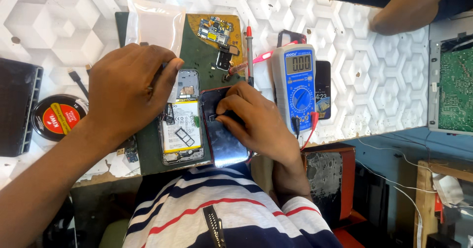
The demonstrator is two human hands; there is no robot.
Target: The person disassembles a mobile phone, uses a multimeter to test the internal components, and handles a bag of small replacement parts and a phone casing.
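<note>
My right hand (pixel 256 122) pinched a small part on the dark panel (pixel 227 144), just beside the opened phone (pixel 181 129) at the bench edge. My left hand (pixel 129 88) curled shut over the phone's top, hiding whatever it held; a meter (pixel 294 88) crowded the right.

Two hands work here, the left hand (pixel 130 83) and the right hand (pixel 256 124). On the worktop (pixel 384 70) I count one opened phone (pixel 181 117), one dark phone panel (pixel 224 139), one blue multimeter (pixel 297 88), one loose circuit board (pixel 215 30), one round tin (pixel 58 116) and one clear plastic bag (pixel 155 23).
</note>
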